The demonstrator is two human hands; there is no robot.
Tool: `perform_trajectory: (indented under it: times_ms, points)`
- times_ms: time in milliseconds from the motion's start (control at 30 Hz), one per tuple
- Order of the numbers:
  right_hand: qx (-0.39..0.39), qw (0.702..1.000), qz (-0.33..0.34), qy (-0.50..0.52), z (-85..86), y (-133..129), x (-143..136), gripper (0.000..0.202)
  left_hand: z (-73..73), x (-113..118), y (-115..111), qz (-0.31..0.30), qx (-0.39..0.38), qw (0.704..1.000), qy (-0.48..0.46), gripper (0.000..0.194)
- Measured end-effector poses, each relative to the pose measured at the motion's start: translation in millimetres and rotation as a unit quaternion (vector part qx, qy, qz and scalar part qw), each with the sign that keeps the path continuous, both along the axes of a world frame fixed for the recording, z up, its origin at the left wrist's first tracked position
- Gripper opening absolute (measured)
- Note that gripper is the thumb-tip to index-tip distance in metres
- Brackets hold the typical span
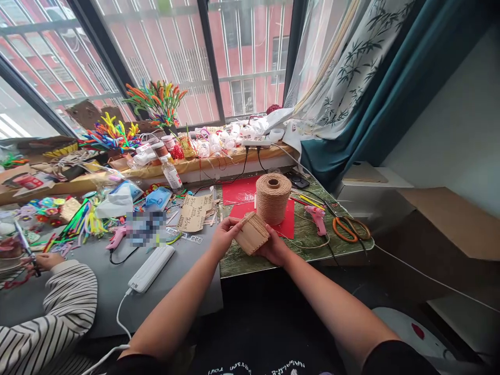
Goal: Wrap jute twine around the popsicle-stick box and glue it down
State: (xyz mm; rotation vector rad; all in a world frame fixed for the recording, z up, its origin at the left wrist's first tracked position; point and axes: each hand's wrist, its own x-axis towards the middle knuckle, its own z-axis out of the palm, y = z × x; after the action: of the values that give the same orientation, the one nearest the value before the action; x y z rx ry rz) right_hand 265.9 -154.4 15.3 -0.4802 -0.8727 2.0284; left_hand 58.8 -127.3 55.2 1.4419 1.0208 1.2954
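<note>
A small box of light wooden sticks (252,235) is held between both hands, tilted, over the front of the green table. My left hand (226,235) closes on its left side, with the thumb on the upper edge. My right hand (274,248) grips the right side and reaches under it, so some of its fingers are hidden. Right behind the box stands a big spool of brown twine (273,197), upright on red sheets (288,221). Farther right lie a pink glue gun (317,219) and orange-handled scissors (347,229).
On the left, a person's hand (49,260) in a striped sleeve holds scissors. A white power strip (151,268), brown cardboard (194,212), a bottle (172,175) and craft pieces cover the grey table (183,291). A cable hangs off the table's right corner.
</note>
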Motion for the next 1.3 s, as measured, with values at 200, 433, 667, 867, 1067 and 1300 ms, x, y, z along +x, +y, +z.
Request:
perform_trajectory:
  times_ms: [200,433,667,867,1067,1300]
  points:
    - [0.014,1.0,0.005,-0.001,-5.0,0,0,0.075,3.1,-15,-2,0.07,0.051,0.996,-0.014,0.037]
    - [0.027,0.999,0.021,-0.013,5.3,-1,0,0.083,2.5,-8,-8,0.005,0.072,0.997,0.009,0.033]
    - [0.014,1.0,0.017,-0.017,9.6,-1,2,0.083,-1.0,-8,5,-0.008,0.014,0.999,-0.03,0.03]
    - [-0.008,1.0,0.022,-0.017,4.9,5,1,0.079,-11.4,-11,13,0.037,-0.033,0.996,-0.079,0.029]
    - [-0.03,0.999,0.024,-0.007,-2.0,10,3,0.071,-18.2,-21,33,0.082,-0.045,0.985,-0.144,0.042]
    - [-0.049,0.998,0.03,-0.013,-5.6,14,3,0.071,-3.5,-60,69,0.143,-0.006,0.978,-0.155,0.048]
